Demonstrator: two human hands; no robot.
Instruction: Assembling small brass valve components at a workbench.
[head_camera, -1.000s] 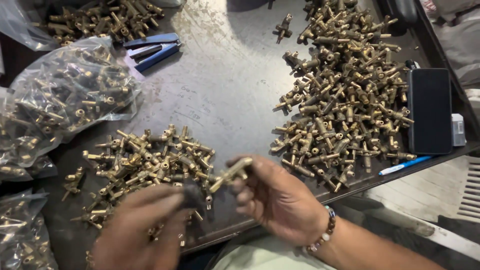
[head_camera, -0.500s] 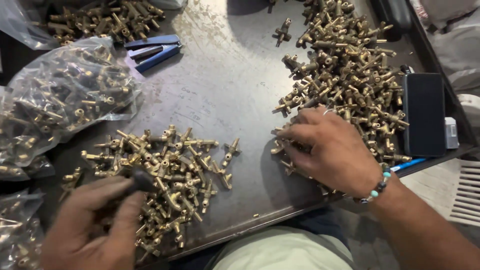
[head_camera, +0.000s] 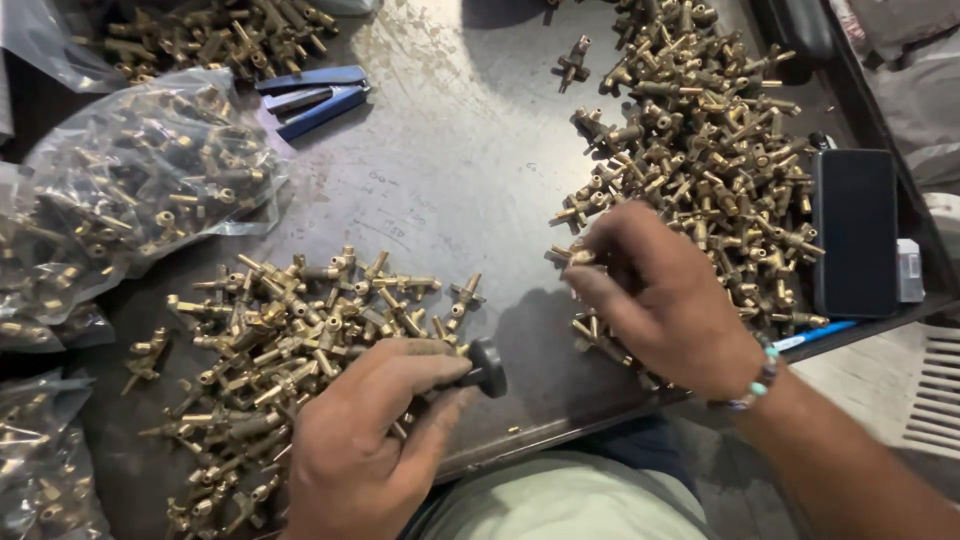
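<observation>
Your left hand (head_camera: 365, 440) was closed around a small tool with a round black knob (head_camera: 487, 367), which stuck out just above the near edge of the dark, scratched metal worktop (head_camera: 450, 170). It rested over the near pile of brass T-shaped fittings (head_camera: 290, 340). Your right hand (head_camera: 660, 300) pinched one brass fitting (head_camera: 572, 256) between thumb and fingers at the left edge of the bigger, shiny pile (head_camera: 700, 150). Clear plastic bags of fittings (head_camera: 130, 180) lay at the left, blue-handled pliers (head_camera: 310, 95) behind, and a flat black phone (head_camera: 855, 230) at the right.
</observation>
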